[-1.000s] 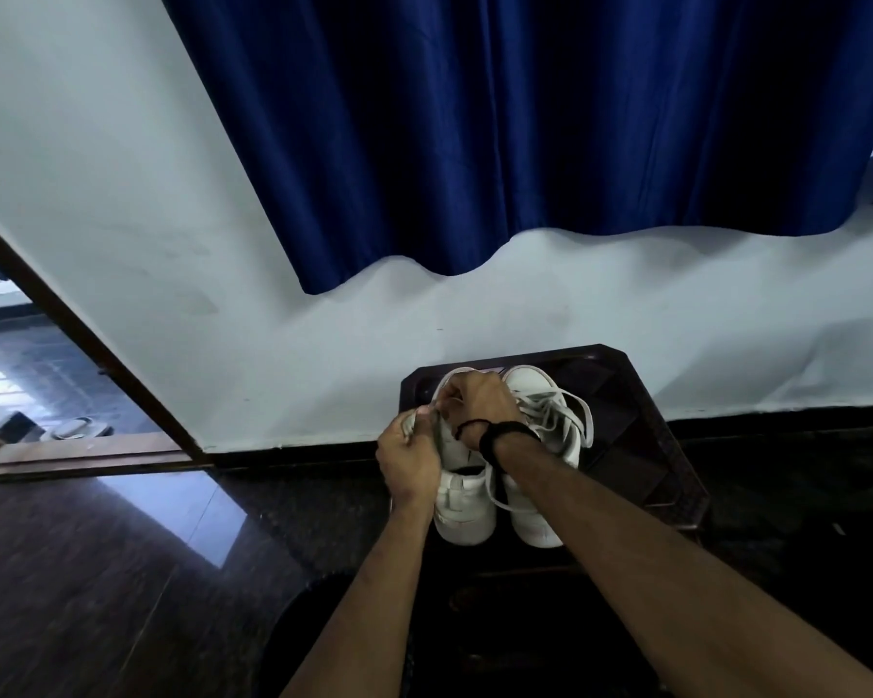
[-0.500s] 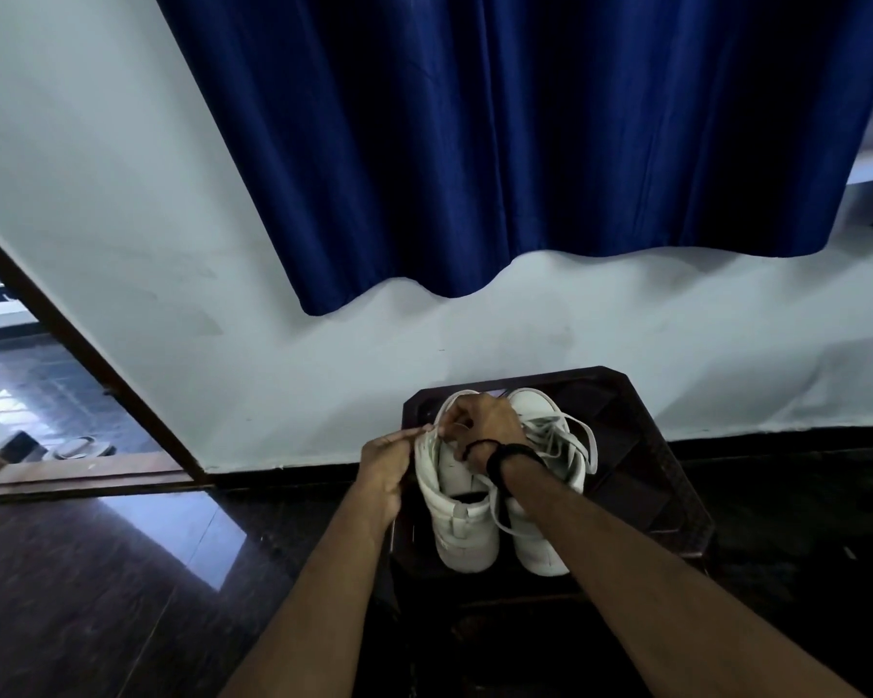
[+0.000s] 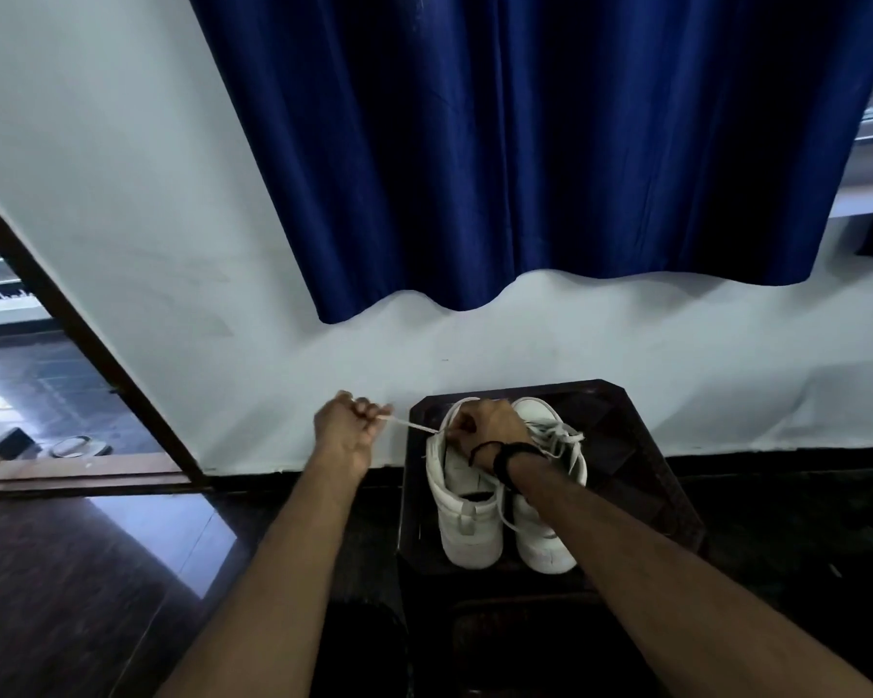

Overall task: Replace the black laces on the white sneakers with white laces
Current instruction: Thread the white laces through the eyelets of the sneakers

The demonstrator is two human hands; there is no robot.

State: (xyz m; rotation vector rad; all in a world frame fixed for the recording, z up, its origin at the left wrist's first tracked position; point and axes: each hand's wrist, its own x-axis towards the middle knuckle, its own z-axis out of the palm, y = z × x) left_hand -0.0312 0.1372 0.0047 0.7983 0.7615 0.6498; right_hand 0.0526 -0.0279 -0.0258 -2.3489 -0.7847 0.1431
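1. Nearest the camera, two bare forearms reach forward over a dark glossy floor (image 3: pixel 97 586); open floor lies to the left of the arms, and a pale reflection shines on it there.
2. A dark, square wooden table (image 3: pixel 641 445) with cut corners stands against the wall. Its near edge is just below the shoe heels and its right half is bare.
3. On the table's left half stand two white high-top sneakers, heels toward the camera, side by side and touching. The left white sneaker (image 3: pixel 467 521) sits at the table's left edge; the right white sneaker (image 3: pixel 545 546) carries loose white lacing across its top.
4. The right hand (image 3: pixel 490 430), with a black band at the wrist, rests on the left sneaker's collar, its grip pinched at the eyelets (what exactly the fingers pinch is hidden).
5. The left hand (image 3: pixel 349 425) is out past the table's left edge, clenched in a fist on the end of a thin white lace (image 3: pixel 414 426), which runs taut from the fist to the left sneaker's top.
6. Behind, a white wall (image 3: pixel 122 193) bears a dark blue curtain (image 3: pixel 525 143) whose hem hangs well above the table.
7. At far left, a dark wooden door frame (image 3: pixel 71 319) opens onto another floor.
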